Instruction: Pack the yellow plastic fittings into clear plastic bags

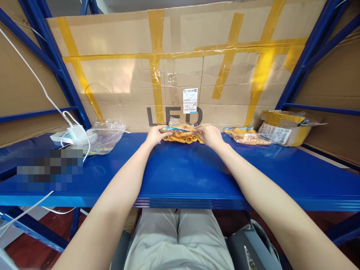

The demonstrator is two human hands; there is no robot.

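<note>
At the back middle of the blue shelf lies a clear plastic bag of orange-yellow pieces (182, 138) with a colourful header strip along its top. My left hand (156, 135) pinches the left end of that strip, fingers closed. On the other side, my right hand (209, 135) has its fingers closed on the strip's right end. The strip is stretched between both hands, above the pieces. A similar bag of orange pieces (247, 136) rests on the shelf to the right, touched by neither hand.
An open cardboard box (284, 129) stands at the back right. A white charger with cables (77, 133) and clear plastic wrapping (108, 137) lie at the left, near a blurred dark object (49, 167). Taped cardboard (120, 82) forms the back wall; blue posts flank it.
</note>
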